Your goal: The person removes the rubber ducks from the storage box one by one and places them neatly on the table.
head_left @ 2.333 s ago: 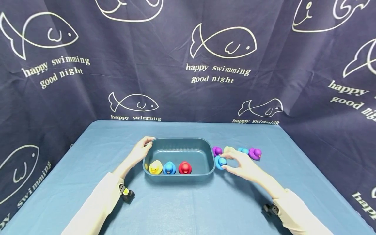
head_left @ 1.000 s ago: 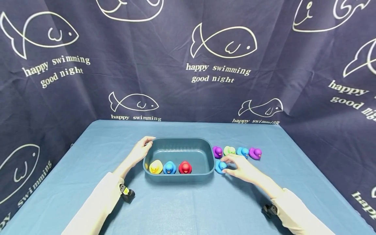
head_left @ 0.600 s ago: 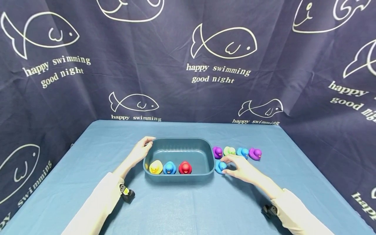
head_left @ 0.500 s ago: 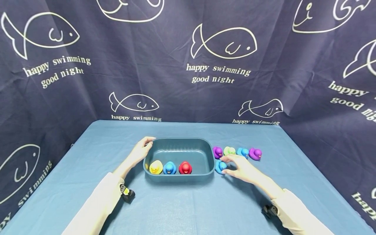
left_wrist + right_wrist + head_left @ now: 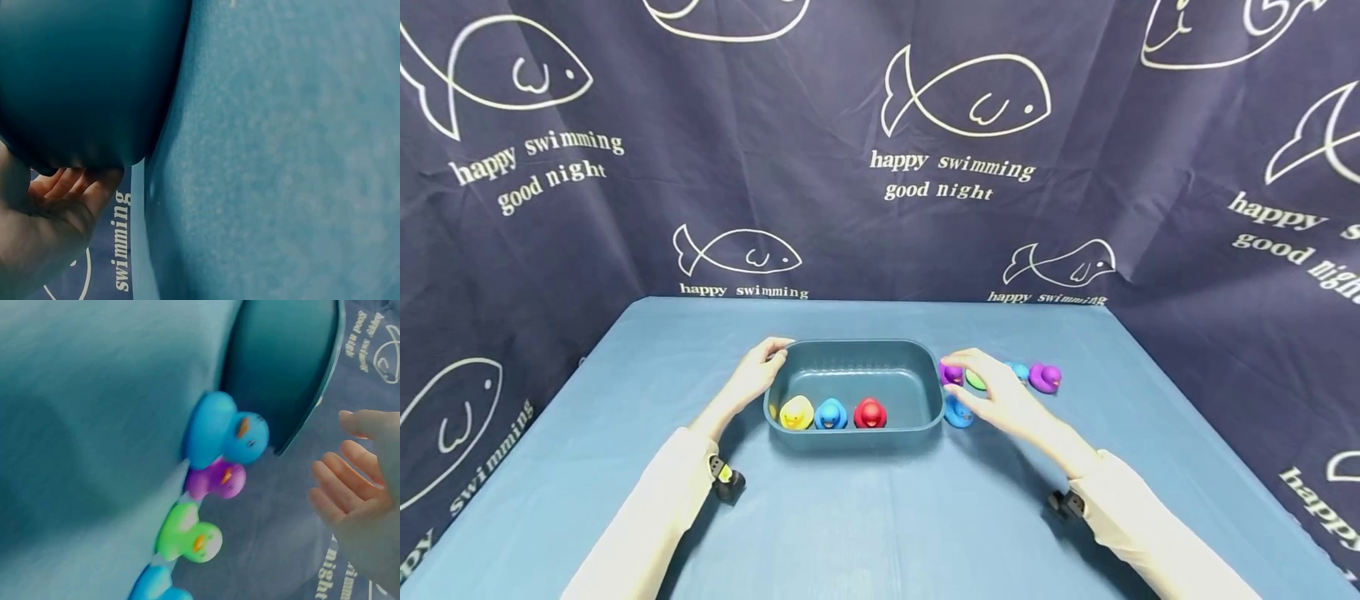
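At the left end of a dark teal plastic bin (image 5: pixel 850 442), my left hand (image 5: pixel 754 373) grips the wall near its back corner. In the left wrist view, the left hand's fingers (image 5: pixel 81 187) lie against the bin's outer side. Over the row of rubber ducks to the right of the bin hovers my right hand (image 5: pixel 996 398), fingers spread and holding nothing. A blue rubber duck (image 5: pixel 958 414) sits close against the bin's right end, below that hand. Behind it are a purple duck (image 5: pixel 215 478) and a green duck (image 5: pixel 187 534), partly covered by the hand in the head view.
Inside the bin, a yellow duck (image 5: pixel 797 413), a blue duck (image 5: pixel 831 414) and a red duck (image 5: pixel 870 413) line the front wall. Farther right stand another blue duck (image 5: pixel 1019 372) and a purple duck (image 5: pixel 1046 378). A dark fish-print curtain (image 5: pixel 835 150) hangs behind the table.
My right hand has let go of the near blue duck and risen above it; the duck stays beside the bin. The left hand keeps its place. The head view has tilted slightly down.
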{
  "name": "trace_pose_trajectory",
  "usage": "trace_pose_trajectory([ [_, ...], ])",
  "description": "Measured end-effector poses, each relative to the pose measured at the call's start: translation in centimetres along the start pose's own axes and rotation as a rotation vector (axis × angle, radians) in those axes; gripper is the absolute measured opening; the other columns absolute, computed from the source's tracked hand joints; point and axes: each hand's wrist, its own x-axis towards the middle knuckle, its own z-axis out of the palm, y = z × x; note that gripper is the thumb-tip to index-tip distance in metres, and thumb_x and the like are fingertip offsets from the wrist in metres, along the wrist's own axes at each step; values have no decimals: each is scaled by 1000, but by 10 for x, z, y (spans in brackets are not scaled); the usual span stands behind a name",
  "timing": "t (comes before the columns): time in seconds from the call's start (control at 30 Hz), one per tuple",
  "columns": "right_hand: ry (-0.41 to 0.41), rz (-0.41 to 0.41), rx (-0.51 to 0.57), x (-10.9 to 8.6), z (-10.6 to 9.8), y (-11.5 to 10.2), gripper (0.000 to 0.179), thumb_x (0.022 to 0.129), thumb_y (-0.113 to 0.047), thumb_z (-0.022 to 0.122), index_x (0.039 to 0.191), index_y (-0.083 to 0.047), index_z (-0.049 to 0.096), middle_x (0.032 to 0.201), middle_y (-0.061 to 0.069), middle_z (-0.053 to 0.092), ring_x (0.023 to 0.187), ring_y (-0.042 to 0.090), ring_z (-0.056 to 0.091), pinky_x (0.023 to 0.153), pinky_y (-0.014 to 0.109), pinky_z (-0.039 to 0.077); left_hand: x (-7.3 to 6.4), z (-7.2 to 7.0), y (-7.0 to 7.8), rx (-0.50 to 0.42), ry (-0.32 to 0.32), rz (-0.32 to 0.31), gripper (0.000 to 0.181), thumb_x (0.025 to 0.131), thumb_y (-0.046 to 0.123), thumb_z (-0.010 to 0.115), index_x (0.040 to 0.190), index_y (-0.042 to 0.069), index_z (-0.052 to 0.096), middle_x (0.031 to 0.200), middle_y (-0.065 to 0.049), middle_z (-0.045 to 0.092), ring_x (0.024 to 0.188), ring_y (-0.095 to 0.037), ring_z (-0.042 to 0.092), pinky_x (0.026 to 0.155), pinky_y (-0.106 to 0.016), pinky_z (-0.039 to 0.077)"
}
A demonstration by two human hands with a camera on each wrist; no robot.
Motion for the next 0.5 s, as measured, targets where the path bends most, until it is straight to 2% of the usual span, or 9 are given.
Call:
trace_pose_trajectory([
  [0.13, -21, -58, -13, 15, 4, -11, 35, 78, -9, 73, 112, -6, 64, 110, 7, 65, 104, 20, 60, 92, 26, 45, 3, -3, 1, 1, -2, 4, 32, 97, 10, 43, 125, -2, 53, 126, -23, 55, 115, -35, 51, 96, -47, 41],
  [0.27, -94, -44, -40, 23, 12, -21, 36, 80, -17, 73, 114, -11, 64, 111, 3, 65, 104, 16, 60, 86, 31, 43, 4, -3, 0, -8, 2, 12, 31, 97, 8, 43, 125, -2, 53, 126, -23, 56, 115, -35, 52, 97, -46, 40],
  [0.37, -154, -14, -7, 29, 19, -28, 35, 82, -20, 71, 114, -11, 64, 112, 2, 64, 106, 15, 58, 90, 31, 43, 3, -2, -1, -14, 9, 19, 31, 97, 7, 43, 124, -3, 53, 125, -24, 56, 115, -35, 52, 98, -46, 40],
  [0.5, -212, -19, 46, 34, 28, -34, 34, 82, -21, 72, 113, -10, 65, 111, 4, 63, 107, 15, 58, 93, 33, 47, 1, 0, -1, -11, 6, 5, 31, 97, 8, 43, 125, -2, 53, 126, -23, 56, 117, -35, 51, 99, -47, 39],
])
